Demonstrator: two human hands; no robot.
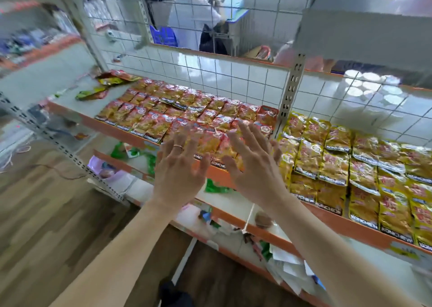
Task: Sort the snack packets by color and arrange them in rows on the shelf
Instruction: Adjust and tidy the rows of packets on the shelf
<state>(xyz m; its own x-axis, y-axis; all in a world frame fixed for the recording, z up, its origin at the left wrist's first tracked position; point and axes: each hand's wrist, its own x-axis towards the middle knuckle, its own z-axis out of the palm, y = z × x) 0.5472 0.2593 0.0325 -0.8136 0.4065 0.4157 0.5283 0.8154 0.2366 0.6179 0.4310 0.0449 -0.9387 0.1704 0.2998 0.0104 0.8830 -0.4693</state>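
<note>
Red snack packets [182,107] lie in several neat rows on the left part of the shelf [88,119]. Yellow packets [364,166] fill rows on the right part, beyond the upright post [291,89]. A few loose packets, red, yellow and green [102,86], lie at the shelf's far left. My left hand [180,168], with a ring, and my right hand [254,164] hover side by side over the front edge of the red rows, fingers spread and straight, holding nothing. Both are blurred.
A wire grid and white tiles back the shelf. Lower shelves [233,203] hold green wrappers, papers and small clutter. White lidded tubs [369,89] stand behind the yellow rows. A person in white [194,16] stands beyond the grid. Wooden floor lies at left.
</note>
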